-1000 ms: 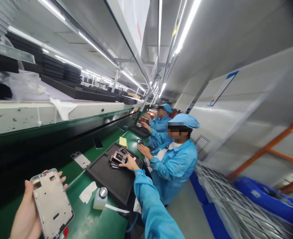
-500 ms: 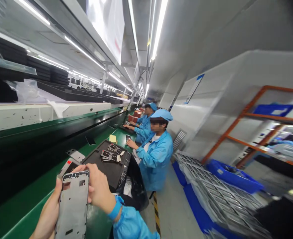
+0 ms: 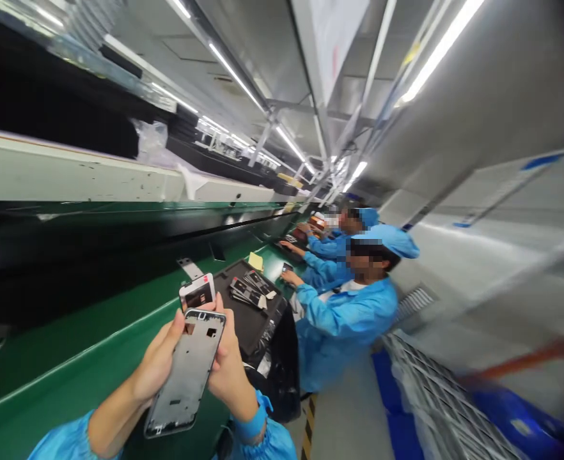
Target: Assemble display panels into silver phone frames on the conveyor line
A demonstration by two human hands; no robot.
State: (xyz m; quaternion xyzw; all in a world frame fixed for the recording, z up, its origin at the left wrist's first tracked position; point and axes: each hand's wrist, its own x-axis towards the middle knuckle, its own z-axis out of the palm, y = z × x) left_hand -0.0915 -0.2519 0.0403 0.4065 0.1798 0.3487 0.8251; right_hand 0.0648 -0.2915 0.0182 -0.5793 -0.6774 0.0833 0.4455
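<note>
A grey phone frame [image 3: 183, 377] with small cut-outs is held tilted in front of me, its flat inner face towards me. My left hand [image 3: 160, 358] is closed on its left edge, thumb along the side. My right hand [image 3: 227, 354] grips the upper right edge, its fingers partly hidden behind the frame. Just beyond the fingertips shows a white-edged phone part [image 3: 198, 292] with a dark panel and a red mark; whether my fingers touch it I cannot tell. Behind it lies a thin metal plate [image 3: 189, 267] on the green bench [image 3: 114, 342].
A black tray [image 3: 234, 322] holds several phone parts [image 3: 248, 291]. Yellow paper [image 3: 256, 261] lies past it. A co-worker in blue [image 3: 346, 319] sits to the right, another person [image 3: 330, 243] farther along. Metal racks [image 3: 435, 396] and blue bins stand on the floor.
The view has swung left, so the scene sits farther right. The phone frame is tilted more and shows its lower end; both hands keep hold of it.
</note>
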